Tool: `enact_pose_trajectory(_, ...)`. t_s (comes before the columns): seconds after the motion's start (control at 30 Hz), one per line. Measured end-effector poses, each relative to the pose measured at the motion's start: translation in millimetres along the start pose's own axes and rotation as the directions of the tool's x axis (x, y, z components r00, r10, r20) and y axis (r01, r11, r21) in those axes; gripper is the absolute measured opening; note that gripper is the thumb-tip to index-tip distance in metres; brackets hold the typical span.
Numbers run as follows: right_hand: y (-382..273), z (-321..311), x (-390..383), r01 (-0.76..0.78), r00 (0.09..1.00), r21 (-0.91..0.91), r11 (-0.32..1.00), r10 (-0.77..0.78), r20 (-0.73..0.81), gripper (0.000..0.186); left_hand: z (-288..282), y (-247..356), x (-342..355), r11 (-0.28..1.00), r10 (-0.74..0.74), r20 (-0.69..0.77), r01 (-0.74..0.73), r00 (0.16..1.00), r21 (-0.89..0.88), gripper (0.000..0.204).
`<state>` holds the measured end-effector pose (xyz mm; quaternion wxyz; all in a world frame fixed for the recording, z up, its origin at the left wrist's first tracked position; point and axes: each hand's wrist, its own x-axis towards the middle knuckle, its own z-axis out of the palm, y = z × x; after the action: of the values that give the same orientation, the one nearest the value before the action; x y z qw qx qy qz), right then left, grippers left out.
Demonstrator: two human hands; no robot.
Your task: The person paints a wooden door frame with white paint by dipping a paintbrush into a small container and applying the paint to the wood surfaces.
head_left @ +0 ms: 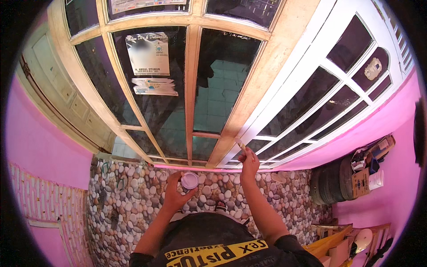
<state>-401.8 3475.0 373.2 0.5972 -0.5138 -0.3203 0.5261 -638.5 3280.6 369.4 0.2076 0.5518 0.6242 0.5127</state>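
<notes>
My left hand (pixel 175 192) is closed around a small round tub of pale paint (pixel 190 180), low in front of me. My right hand (pixel 250 163) grips a small paintbrush (pixel 240 143), its tip at the window frame. The brush tip lies near where bare wood meets white paint; whether it touches cannot be made out. To the left, the window frame (pixel 191 80) is unpainted, light brown wood around dark glass panes. White paint covers the right-hand frame (pixel 284 98).
Pebble-patterned flooring (pixel 133 187) spreads below me. Stacked tyres (pixel 331 182) stand at the right wall, beside cardboard boxes (pixel 360 182) and a white bucket (pixel 376 180). Wooden pieces (pixel 331 240) lie at lower right. A wooden door (pixel 66 89) is on the left. Posters (pixel 149 55) stick to the glass.
</notes>
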Motion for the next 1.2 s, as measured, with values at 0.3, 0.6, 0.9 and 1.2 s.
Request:
enact_pose_trajectory(0.3,-89.2,49.7,5.1,0.275,0.959,0.114,0.955,-0.281,0.047,0.035,-11.6,15.7,-1.8,0.995,0.095,-0.075,-0.093,0.993,0.036,0.068)
enact_pose_trajectory(0.6,-99.9,10.7,-23.4,0.518,0.848,-0.075,0.852,-0.499,0.179,0.029,-8.2,19.9,-4.7,0.999,0.033,-0.056,-0.033,0.998,-0.004,0.068)
enact_pose_trajectory(0.9,-101.3,3.5,26.8,0.770,0.636,-0.550,0.323,-0.452,0.625,0.025,-12.2,27.8,2.8,0.999,0.007,-0.048,-0.010,0.999,-0.049,0.066)
enact_pose_trajectory(1.2,-197.6,20.6,-36.8,0.780,0.617,-0.527,0.338,-0.557,0.557,0.021,-9.1,27.8,-5.7,0.996,0.041,-0.051,-0.037,0.998,0.079,0.067)
